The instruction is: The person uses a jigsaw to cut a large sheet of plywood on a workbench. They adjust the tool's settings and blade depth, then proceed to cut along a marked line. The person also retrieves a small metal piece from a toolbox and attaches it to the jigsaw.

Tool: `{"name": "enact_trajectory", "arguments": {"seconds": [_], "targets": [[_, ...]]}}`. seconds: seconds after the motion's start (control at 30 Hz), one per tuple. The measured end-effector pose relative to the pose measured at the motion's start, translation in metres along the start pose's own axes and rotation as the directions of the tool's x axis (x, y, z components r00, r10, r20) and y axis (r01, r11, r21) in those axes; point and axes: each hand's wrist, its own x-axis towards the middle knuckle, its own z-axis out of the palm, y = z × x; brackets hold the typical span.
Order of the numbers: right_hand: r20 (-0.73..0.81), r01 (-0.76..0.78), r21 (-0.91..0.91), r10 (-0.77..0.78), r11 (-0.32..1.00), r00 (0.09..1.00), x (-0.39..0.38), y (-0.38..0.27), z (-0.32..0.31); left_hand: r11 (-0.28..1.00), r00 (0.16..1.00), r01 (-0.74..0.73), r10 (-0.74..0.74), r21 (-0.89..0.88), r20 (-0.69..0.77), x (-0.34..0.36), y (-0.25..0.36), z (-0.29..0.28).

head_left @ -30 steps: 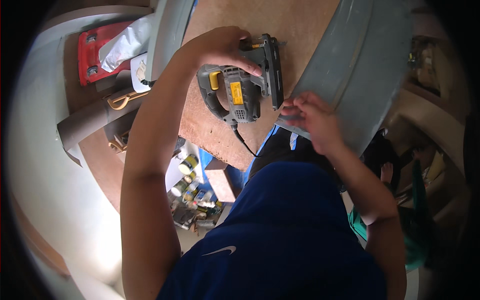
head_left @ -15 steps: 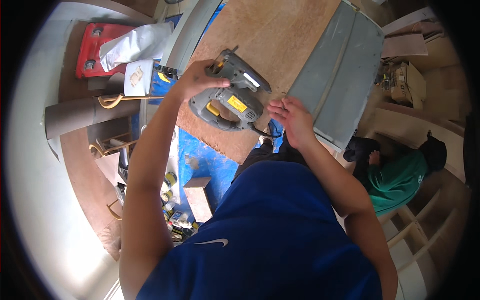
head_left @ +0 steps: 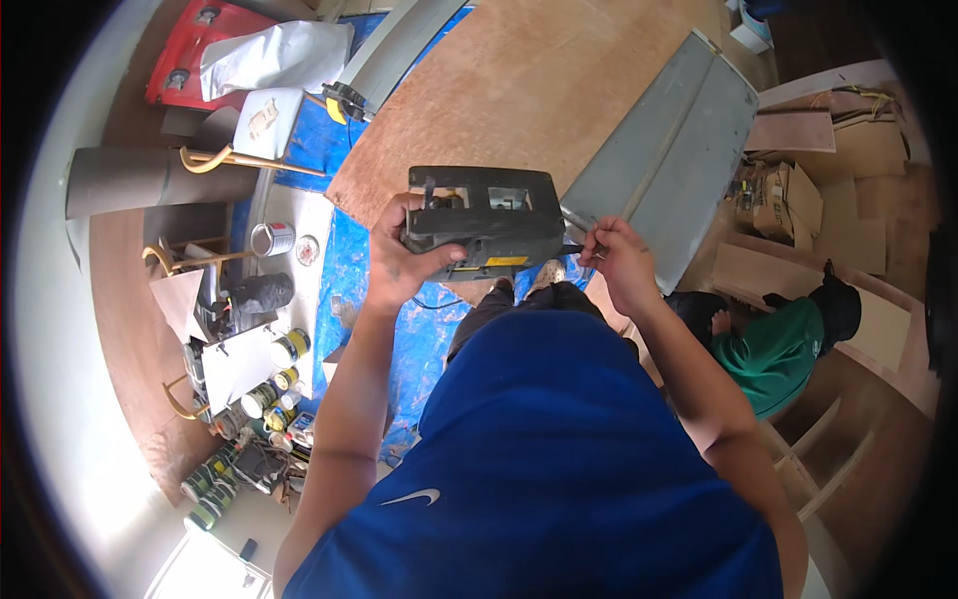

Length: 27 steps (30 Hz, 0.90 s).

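In front of my chest, my left hand point(head_left: 396, 262) grips a grey jigsaw point(head_left: 529, 225) turned so that its dark, slotted base plate faces me. My thumb lies along the tool's lower side, and a yellow label shows there. Off the jigsaw's right end, my right hand point(head_left: 621, 262) is closed in a pinch. A thin dark piece sticks out between its fingertips and the tool; it is too small to make out. Beyond the jigsaw lies a brown plywood sheet point(head_left: 529, 80).
A grey panel point(head_left: 669, 150) is right of the plywood. A blue floor sheet point(head_left: 364, 299) spreads around my feet. Paint cans point(head_left: 289, 346) and clutter stand at left, near a brown roll point(head_left: 160, 183). A person in green point(head_left: 763, 359) crouches at right among boards.
My left hand has turned the jigsaw so its base plate faces me and brought it lower. My right hand has closed from loosely spread fingers into a pinch near the tool's end.
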Motion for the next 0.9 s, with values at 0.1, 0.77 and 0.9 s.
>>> {"name": "enact_trajectory", "arguments": {"seconds": [0.1, 0.77, 0.9], "targets": [[0.02, 0.002, -0.04, -0.001, 0.999, 1.0, -0.002, -0.006, 0.012, 0.999, 0.999, -0.05, 0.05, 0.005, 0.012, 0.002, -0.01, -0.002], [-0.341, 0.409, 0.063, -0.365, 0.91, 0.866, -0.023, 0.067, 0.11, 0.969, 0.858, -0.1, 0.199, -0.227, 0.474, -0.02, -0.045, -0.048], [-0.447, 0.487, 0.126, -0.389, 0.864, 0.805, -0.013, 0.068, 0.131, 0.984, 0.784, -0.088, 0.165, -0.157, 0.599, -0.03, -0.06, -0.055]]}}
